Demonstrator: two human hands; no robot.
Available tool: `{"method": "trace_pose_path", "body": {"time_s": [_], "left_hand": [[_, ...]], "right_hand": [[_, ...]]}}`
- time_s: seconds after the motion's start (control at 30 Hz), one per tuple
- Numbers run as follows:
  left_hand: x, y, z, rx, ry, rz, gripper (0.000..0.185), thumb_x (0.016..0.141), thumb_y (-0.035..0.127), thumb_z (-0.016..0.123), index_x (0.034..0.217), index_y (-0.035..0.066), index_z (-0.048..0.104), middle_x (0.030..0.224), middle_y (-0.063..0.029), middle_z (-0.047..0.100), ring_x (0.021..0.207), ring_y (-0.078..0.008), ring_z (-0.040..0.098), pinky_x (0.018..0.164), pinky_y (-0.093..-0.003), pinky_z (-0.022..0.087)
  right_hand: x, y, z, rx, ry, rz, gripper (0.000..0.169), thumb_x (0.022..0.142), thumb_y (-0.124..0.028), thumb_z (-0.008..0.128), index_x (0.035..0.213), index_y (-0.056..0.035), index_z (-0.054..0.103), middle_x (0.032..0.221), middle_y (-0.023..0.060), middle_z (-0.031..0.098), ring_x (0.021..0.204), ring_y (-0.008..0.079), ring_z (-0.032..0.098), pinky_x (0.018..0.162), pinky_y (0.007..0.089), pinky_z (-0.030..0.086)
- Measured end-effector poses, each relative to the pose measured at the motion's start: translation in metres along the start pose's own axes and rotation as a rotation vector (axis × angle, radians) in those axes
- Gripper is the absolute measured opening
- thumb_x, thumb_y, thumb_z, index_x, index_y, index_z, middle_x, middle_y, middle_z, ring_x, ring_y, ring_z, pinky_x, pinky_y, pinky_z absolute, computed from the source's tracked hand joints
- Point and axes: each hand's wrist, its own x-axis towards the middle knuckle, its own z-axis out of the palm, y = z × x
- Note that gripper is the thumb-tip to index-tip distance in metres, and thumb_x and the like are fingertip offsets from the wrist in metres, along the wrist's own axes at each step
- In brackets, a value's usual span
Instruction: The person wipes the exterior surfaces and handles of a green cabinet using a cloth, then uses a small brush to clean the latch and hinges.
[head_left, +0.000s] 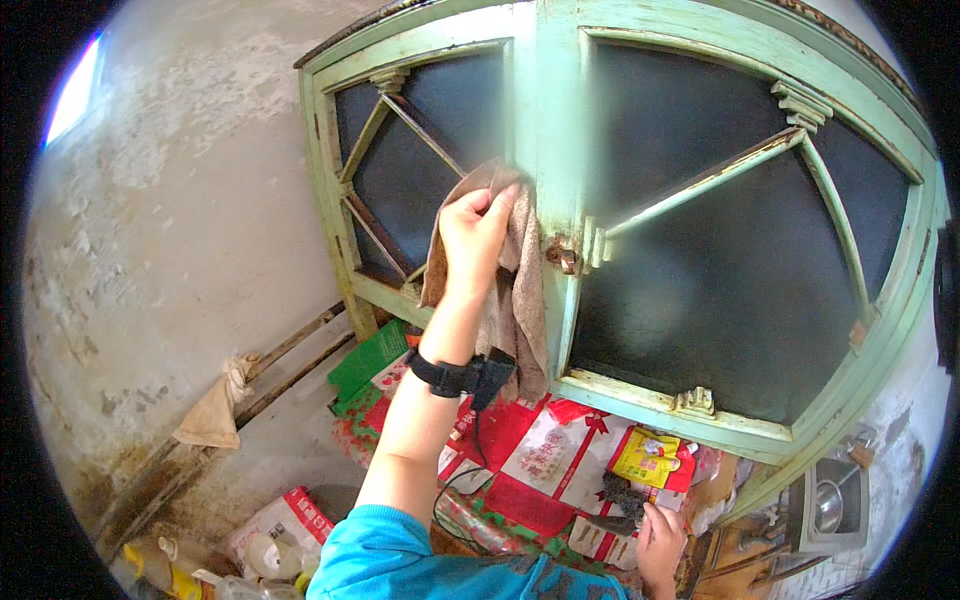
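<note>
My left hand is raised at the green wooden cabinet, its fingers pinching a brown-grey cloth that hangs down in front of the left glazed door. A rusty metal latch sits just right of the cloth, between the two doors. Low at the right, my right hand has its fingers bent beside a dark bristly brush-like thing and a dark flat piece; whether it grips either cannot be told. A yellow and red packet lies just above that hand.
Red and white printed cardboard covers the surface below the cabinet. At the left, a beige cloth is tied to poles along the stained wall. Bottles and containers stand at bottom left. A sink with a metal bowl is at lower right.
</note>
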Motion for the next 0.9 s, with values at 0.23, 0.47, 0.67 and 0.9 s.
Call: {"method": "trace_pose_path", "body": {"time_s": [0.23, 0.47, 0.67, 0.9], "left_hand": [[-0.019, 0.002, 0.003, 0.248, 0.026, 0.496, 0.023, 0.084, 0.002, 0.056, 0.105, -0.005, 0.062, 0.098, -0.0174, 0.062, 0.094, -0.0293, 0.059, 0.087, -0.0332, 0.044], [0.004, -0.014, 0.014, 0.291, 0.262, 0.56, 0.012, 0.085, 0.002, 0.057, 0.093, -0.004, 0.063, 0.082, -0.0182, 0.064, 0.075, -0.0274, 0.063, 0.072, -0.0326, 0.048], [0.002, -0.015, 0.011, 0.219, 0.195, 0.396, 0.011, 0.088, 0.006, 0.056, 0.089, -0.003, 0.062, 0.076, -0.0163, 0.062, 0.066, -0.0243, 0.059, 0.065, -0.0321, 0.047], [0.002, -0.046, -0.026, 0.338, 0.213, 0.38, 0.012, 0.09, 0.005, 0.053, 0.095, -0.004, 0.059, 0.086, -0.015, 0.064, 0.074, -0.025, 0.06, 0.07, -0.0329, 0.048]], "right_hand": [[-0.008, 0.006, 0.004, 0.065, 0.011, 0.054, 0.02, 0.08, 0.0, 0.059, 0.1, 0.0006, 0.064, 0.091, 0.0163, 0.062, 0.087, 0.0333, 0.06, 0.077, 0.0399, 0.048], [0.002, -0.01, 0.0, 0.02, -0.021, 0.003, 0.021, 0.081, -0.001, 0.059, 0.101, 0.0009, 0.064, 0.094, 0.0162, 0.061, 0.088, 0.0333, 0.06, 0.077, 0.0395, 0.048], [-0.004, 0.002, 0.0, 0.037, -0.023, -0.032, 0.021, 0.081, -0.001, 0.059, 0.101, 0.0007, 0.064, 0.095, 0.0168, 0.062, 0.087, 0.0338, 0.06, 0.077, 0.0397, 0.048], [-0.014, 0.008, -0.007, 0.046, 0.062, -0.015, 0.02, 0.081, 0.001, 0.058, 0.1, 0.0011, 0.064, 0.092, 0.0172, 0.062, 0.085, 0.0341, 0.06, 0.078, 0.0395, 0.048]]}}
